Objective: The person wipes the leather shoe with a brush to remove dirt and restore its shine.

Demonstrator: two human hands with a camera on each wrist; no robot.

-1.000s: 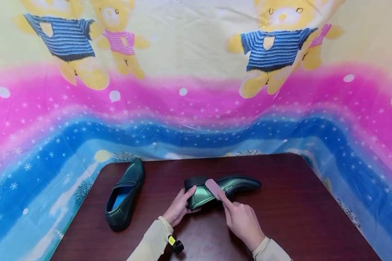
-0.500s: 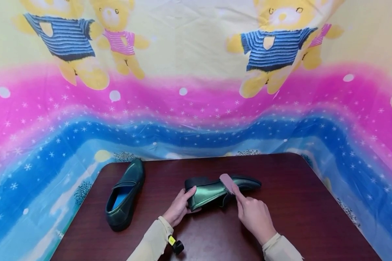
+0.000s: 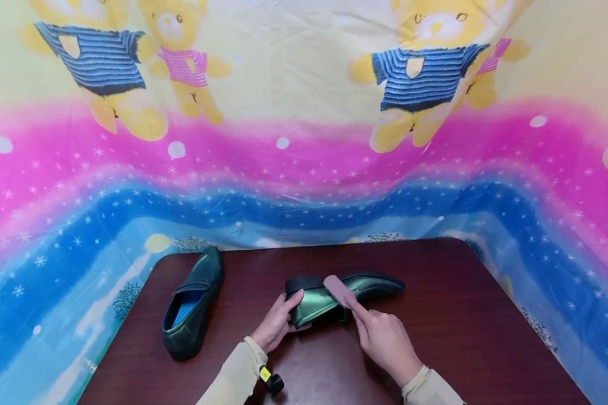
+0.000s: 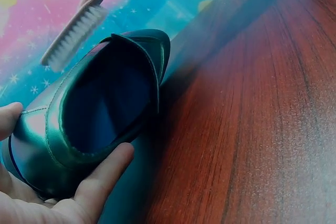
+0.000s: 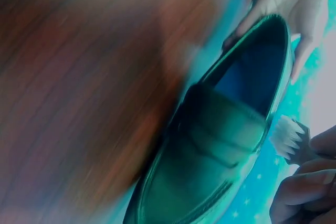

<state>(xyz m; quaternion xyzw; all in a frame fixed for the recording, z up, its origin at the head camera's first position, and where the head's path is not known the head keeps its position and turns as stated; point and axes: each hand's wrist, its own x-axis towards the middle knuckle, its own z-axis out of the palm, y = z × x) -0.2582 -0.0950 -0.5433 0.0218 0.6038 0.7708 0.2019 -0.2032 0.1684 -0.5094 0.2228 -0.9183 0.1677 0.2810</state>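
The left hand (image 3: 277,323) is gripping the dark green shoe (image 3: 315,304) at its heel, the thumb lying along the outer side and other fingers reaching under and onto the rim of the opening; the right hand (image 3: 387,340) is holding a brush (image 3: 337,290), its index finger stretching along the brush's back and the other fingers curling in. The green shoe is lying between the two hands, tilting on its side, its toe pointing away from the left hand and its opening facing the person; whether it is resting on the table (image 3: 466,320) or hanging just above, I cannot tell. The brush is crossing the upturned side of the green shoe, its pale bristles (image 4: 79,38) facing the leather; whether they are touching it, I cannot tell. Inside the green shoe a blue lining (image 5: 244,85) is showing, the deeper part sinking into shadow. To the left of the green shoe, well apart from it, a second shoe (image 3: 200,323) is standing upright, its toe pointing away from the person; a bright blue insole (image 3: 186,307) is lying in it. Nearer the person than the green shoe, a black device (image 3: 275,385) with a yellow label is sitting at the left sleeve (image 3: 235,374); beyond the green shoe, a cloth (image 3: 304,169) printed with bears and snowflakes is hanging behind the table.
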